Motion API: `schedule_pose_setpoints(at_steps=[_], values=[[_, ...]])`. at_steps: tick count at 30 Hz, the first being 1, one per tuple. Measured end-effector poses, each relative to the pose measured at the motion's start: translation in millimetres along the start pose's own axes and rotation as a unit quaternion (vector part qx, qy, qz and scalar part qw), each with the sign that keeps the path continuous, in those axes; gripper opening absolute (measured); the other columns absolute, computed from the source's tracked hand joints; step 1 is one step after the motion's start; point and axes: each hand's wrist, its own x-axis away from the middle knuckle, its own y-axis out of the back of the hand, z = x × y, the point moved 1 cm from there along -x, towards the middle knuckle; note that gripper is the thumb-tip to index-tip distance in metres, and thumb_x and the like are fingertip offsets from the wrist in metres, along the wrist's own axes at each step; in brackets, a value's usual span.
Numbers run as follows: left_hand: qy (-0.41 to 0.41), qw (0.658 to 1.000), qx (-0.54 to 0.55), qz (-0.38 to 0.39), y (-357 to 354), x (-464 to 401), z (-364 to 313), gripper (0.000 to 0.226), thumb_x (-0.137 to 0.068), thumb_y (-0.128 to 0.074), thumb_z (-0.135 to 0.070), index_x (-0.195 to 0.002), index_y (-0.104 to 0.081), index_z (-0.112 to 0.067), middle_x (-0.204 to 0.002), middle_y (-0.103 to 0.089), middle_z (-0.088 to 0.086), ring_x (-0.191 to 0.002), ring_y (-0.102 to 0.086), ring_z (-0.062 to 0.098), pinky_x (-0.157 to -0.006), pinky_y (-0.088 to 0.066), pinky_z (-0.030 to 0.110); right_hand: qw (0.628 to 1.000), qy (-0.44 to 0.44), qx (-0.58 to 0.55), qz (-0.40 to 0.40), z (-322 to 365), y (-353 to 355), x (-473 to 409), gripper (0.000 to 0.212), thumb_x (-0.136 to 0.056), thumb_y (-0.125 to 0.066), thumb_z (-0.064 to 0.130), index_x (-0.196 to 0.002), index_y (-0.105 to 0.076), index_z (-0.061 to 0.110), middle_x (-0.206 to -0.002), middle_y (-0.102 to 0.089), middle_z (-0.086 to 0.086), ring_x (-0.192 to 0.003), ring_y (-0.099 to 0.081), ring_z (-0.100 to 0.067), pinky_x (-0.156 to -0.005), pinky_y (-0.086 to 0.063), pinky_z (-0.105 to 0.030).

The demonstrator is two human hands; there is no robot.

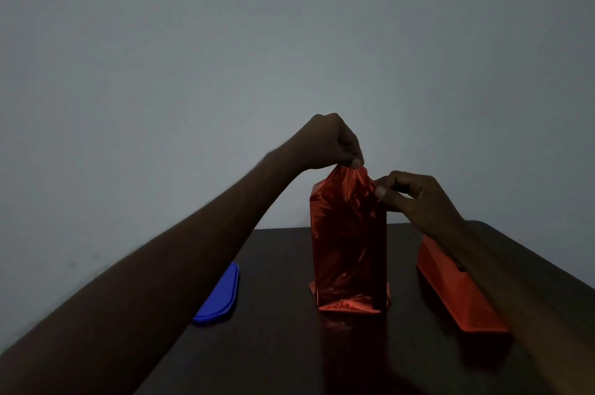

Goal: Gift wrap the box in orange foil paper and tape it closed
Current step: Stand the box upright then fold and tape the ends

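Upright at the middle of the desk (pixel 280 346), the box (pixel 349 249) stands on end in its foil (pixel 346 188), top still loose.

Both hands work that top: my left hand (pixel 325 143) pinches the foil's peak between thumb and curled fingers (pixel 355 163), and my right hand (pixel 415 198) pinches the edge just beside it, thumb against forefinger. At the bottom the foil is already folded in and splays out on the desk. To fold this end well, I judge I should pull the slack taut, press each side flat against the box, crease sharp corners, then hold the flap down for tape; foil tears and springs back, so firm, even tension matters. A red wrapped packet (pixel 460 301) lies near on the right, a blue lid (pixel 220 295) apart on the left.
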Motion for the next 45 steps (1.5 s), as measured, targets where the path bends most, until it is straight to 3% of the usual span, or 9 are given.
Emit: schedule_pose_setpoints(at_steps=[6, 11, 17, 20, 23, 27, 34, 40, 45], values=[[0.02, 1.0, 0.009, -0.004, 0, 0, 3, 0.01, -0.081, -0.078, -0.017, -0.089, -0.078, -0.01, -0.06, -0.061, -0.018, -0.053, -0.055, -0.013, -0.053, -0.036, 0.002, 0.999, -0.014, 0.0, -0.035, -4, -2, 1, 0.017, -0.088, -0.07, 0.021, -0.078, -0.071, 0.007, -0.097, -0.073, -0.002, -0.104, -0.067, -0.01, -0.084, -0.057, -0.034], [0.016, 1.0, -0.016, 0.006, -1, -4, 4, 0.012, -0.081, -0.078, -0.019, -0.089, -0.079, -0.01, -0.065, -0.064, -0.014, -0.059, -0.057, -0.013, -0.058, -0.04, 0.001, 1.0, -0.007, -0.023, -0.017, 5, -2, 4, 0.014, -0.09, -0.066, 0.012, -0.078, -0.07, 0.006, -0.091, -0.073, -0.006, -0.094, -0.07, -0.012, -0.076, -0.057, -0.022], [0.017, 0.999, -0.036, 0.008, -2, -7, 4, 0.01, -0.084, -0.076, -0.019, -0.089, -0.077, -0.01, -0.076, -0.07, -0.005, -0.068, -0.061, 0.002, -0.061, -0.042, 0.007, 0.998, -0.033, -0.043, -0.023, 8, -4, 6, 0.019, -0.093, -0.063, 0.014, -0.076, -0.068, 0.007, -0.087, -0.071, -0.014, -0.09, -0.07, -0.018, -0.08, -0.059, -0.026], [0.019, 0.999, -0.032, 0.0, -4, -6, 4, 0.007, -0.085, -0.074, -0.016, -0.088, -0.077, -0.01, -0.083, -0.074, 0.0, -0.078, -0.066, 0.01, -0.072, -0.05, 0.02, 0.993, -0.086, -0.078, -0.035, 7, -5, 2, 0.023, -0.093, -0.063, 0.019, -0.075, -0.066, 0.004, -0.085, -0.069, -0.017, -0.089, -0.069, -0.027, -0.085, -0.059, -0.039], [0.02, 0.999, -0.025, -0.002, -7, -5, 6, 0.005, -0.086, -0.072, -0.012, -0.087, -0.075, -0.009, -0.086, -0.075, 0.003, -0.077, -0.065, 0.009, -0.07, -0.049, 0.02, 0.988, -0.118, -0.095, -0.04, 6, -6, 1, 0.025, -0.091, -0.066, 0.022, -0.072, -0.066, 0.005, -0.082, -0.068, -0.017, -0.088, -0.068, -0.029, -0.089, -0.057, -0.047], [0.021, 0.999, -0.02, -0.011, -11, -7, 10, 0.006, -0.086, -0.071, -0.011, -0.087, -0.076, -0.008, -0.087, -0.075, 0.004, -0.083, -0.067, 0.012, -0.076, -0.051, 0.025, 0.985, -0.123, -0.113, -0.05, 12, -8, 2, 0.027, -0.088, -0.069, 0.022, -0.069, -0.065, 0.003, -0.073, -0.066, -0.011, -0.077, -0.068, -0.02, -0.085, -0.059, -0.044], [0.031, 0.999, -0.023, -0.016, -19, -11, 18, 0.011, -0.085, -0.072, -0.014, -0.089, -0.077, -0.005, -0.087, -0.075, 0.006, -0.08, -0.066, 0.013, -0.073, -0.051, 0.023, 0.993, -0.096, -0.051, -0.057, 12, -8, -2, 0.021, -0.084, -0.074, 0.021, -0.071, -0.069, 0.005, -0.076, -0.071, -0.011, -0.079, -0.071, -0.025, -0.08, -0.06, -0.045], [0.052, 0.998, -0.022, -0.008, -32, -14, 29, 0.012, -0.086, -0.073, -0.018, -0.087, -0.076, -0.007, -0.087, -0.074, 0.007, -0.08, -0.064, 0.013, -0.071, -0.047, 0.024, 0.991, -0.1, -0.021, -0.082, 6, -12, -2, 0.004, -0.087, -0.071, 0.015, -0.088, -0.07, 0.012, -0.085, -0.071, -0.009, -0.084, -0.07, -0.026, -0.076, -0.061, -0.046], [0.058, 0.998, -0.031, 0.008, -38, -16, 34, 0.014, -0.086, -0.073, -0.021, -0.082, -0.074, -0.007, -0.081, -0.072, 0.005, -0.073, -0.061, 0.012, -0.069, -0.046, 0.023, 0.988, -0.114, -0.031, -0.095, 7, -14, -4, 0.007, -0.088, -0.069, 0.012, -0.094, -0.068, 0.017, -0.086, -0.072, -0.009, -0.084, -0.071, -0.024, -0.069, -0.06, -0.037]])
